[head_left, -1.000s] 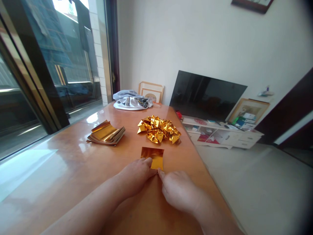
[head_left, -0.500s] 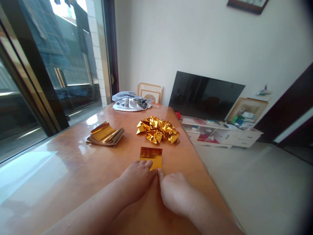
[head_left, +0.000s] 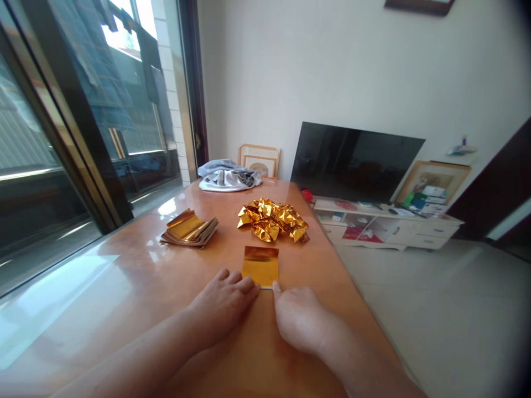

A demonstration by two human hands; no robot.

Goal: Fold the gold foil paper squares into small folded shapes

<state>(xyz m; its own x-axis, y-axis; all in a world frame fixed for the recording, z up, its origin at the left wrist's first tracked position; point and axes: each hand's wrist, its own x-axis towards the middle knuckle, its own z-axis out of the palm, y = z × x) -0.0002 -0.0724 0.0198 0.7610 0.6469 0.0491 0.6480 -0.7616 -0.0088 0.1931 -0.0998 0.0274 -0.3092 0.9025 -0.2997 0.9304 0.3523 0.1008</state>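
At ten o'clock from your work sits a thick stack of rectangular gold foil sheets point(head_left: 189, 229), the top one smooth, glossy and bowed, the layered edges uneven. Your left hand point(head_left: 226, 298), fingers bent, rests at the near-left part of the single gold foil sheet point(head_left: 261, 268), which lies directly ahead at twelve o'clock on the glossy orange-brown wooden table point(head_left: 315, 271). The sheet's long axis appears to run six to twelve, away from you, its far end curling slightly. Just past it, near twelve, is a heap of crumpled-looking, sharply creased gold foil pieces point(head_left: 271, 220). Your right hand point(head_left: 298, 318) touches the near-right corner with its extended index finger. A second ago your fingertips met mid-edge; now they stand apart, baring a pale near edge. I cannot tell whether either hand pinches the sheet.
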